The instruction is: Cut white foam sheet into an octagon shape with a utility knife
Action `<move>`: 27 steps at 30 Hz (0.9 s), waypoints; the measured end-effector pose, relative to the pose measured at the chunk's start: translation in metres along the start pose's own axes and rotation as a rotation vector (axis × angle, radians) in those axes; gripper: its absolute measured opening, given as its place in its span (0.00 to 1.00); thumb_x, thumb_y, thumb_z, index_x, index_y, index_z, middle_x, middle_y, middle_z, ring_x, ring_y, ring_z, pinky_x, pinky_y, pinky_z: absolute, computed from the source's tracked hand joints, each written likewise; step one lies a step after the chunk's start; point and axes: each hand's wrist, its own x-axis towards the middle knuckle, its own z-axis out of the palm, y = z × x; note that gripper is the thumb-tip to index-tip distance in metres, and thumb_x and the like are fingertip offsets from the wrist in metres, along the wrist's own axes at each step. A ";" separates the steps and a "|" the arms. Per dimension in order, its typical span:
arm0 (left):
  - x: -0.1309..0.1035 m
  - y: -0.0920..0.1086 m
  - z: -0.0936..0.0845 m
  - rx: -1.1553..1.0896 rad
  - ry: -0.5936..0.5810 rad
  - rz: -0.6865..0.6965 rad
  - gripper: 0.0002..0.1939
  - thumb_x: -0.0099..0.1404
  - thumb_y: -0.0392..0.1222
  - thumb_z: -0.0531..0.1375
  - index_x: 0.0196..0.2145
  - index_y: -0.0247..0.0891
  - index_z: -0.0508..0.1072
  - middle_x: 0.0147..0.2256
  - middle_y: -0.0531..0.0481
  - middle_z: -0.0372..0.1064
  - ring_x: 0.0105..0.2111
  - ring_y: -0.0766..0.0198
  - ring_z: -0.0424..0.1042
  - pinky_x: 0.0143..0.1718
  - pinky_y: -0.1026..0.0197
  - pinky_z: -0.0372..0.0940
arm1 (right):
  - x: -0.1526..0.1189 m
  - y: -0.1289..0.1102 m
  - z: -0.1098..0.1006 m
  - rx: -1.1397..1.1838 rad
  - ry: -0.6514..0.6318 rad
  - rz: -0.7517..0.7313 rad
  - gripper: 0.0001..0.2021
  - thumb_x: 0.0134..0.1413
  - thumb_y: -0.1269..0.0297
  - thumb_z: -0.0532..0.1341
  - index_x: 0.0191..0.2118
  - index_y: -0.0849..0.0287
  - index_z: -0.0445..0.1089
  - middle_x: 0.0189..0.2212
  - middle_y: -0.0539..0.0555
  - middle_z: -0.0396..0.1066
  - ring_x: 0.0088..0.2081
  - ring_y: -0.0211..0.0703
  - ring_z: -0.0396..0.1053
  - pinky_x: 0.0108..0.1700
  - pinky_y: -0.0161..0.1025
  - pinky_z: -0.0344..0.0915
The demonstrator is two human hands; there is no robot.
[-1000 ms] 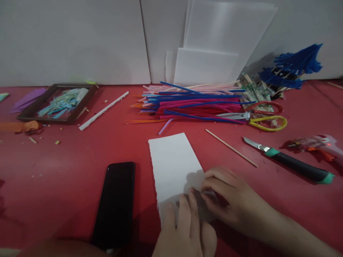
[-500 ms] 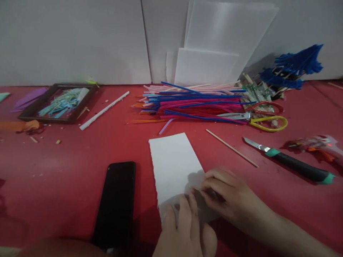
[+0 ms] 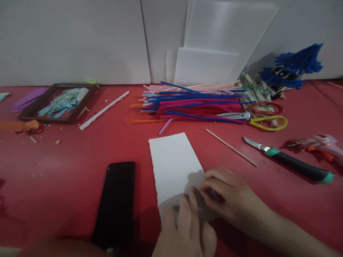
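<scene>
A white foam board [image 3: 174, 160] with one ragged long edge lies on the red table in front of me. My left hand [image 3: 184, 228] rests on its near end, fingers spread and pressing down. Over the board's right edge, my right hand [image 3: 226, 194] is closed in a pinch. A short end of a thin stick [image 3: 196, 187] shows between its fingertips, low over the board; the rest of it is hidden by the fingers. Beyond the right hand lies a loose wooden stick [image 3: 232, 148].
A black phone [image 3: 115, 203] lies left of the board. To the right are a utility knife [image 3: 292, 162] and a glue gun [image 3: 321, 146]. Behind are scissors [image 3: 268, 117], many pipe cleaners [image 3: 193, 101] and a brown frame [image 3: 24, 113] with paper scraps.
</scene>
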 end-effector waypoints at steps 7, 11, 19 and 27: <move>0.002 -0.001 -0.001 -0.040 -0.039 -0.019 0.05 0.70 0.39 0.54 0.38 0.38 0.70 0.53 0.38 0.72 0.48 0.50 0.72 0.35 0.54 0.66 | 0.001 -0.001 0.001 0.003 0.001 -0.001 0.10 0.60 0.74 0.57 0.28 0.56 0.64 0.27 0.50 0.67 0.30 0.39 0.64 0.31 0.36 0.62; 0.002 -0.002 -0.001 -0.032 -0.031 -0.015 0.06 0.70 0.41 0.55 0.38 0.39 0.71 0.54 0.38 0.71 0.49 0.50 0.71 0.37 0.54 0.66 | 0.001 -0.001 0.000 -0.007 0.008 -0.013 0.10 0.60 0.74 0.56 0.28 0.56 0.64 0.27 0.50 0.67 0.29 0.38 0.63 0.30 0.36 0.62; 0.003 -0.002 -0.002 -0.031 -0.036 -0.004 0.07 0.70 0.42 0.55 0.40 0.37 0.71 0.53 0.37 0.72 0.49 0.49 0.72 0.37 0.53 0.67 | 0.000 0.001 0.003 -0.011 0.011 -0.042 0.10 0.61 0.74 0.56 0.28 0.57 0.64 0.27 0.50 0.66 0.31 0.39 0.62 0.33 0.36 0.62; 0.005 -0.004 -0.003 -0.039 -0.034 0.008 0.08 0.68 0.45 0.58 0.41 0.39 0.70 0.53 0.40 0.72 0.47 0.50 0.73 0.36 0.54 0.68 | 0.000 -0.001 0.001 -0.035 -0.001 -0.048 0.10 0.62 0.75 0.55 0.29 0.57 0.64 0.28 0.51 0.66 0.31 0.40 0.63 0.33 0.37 0.63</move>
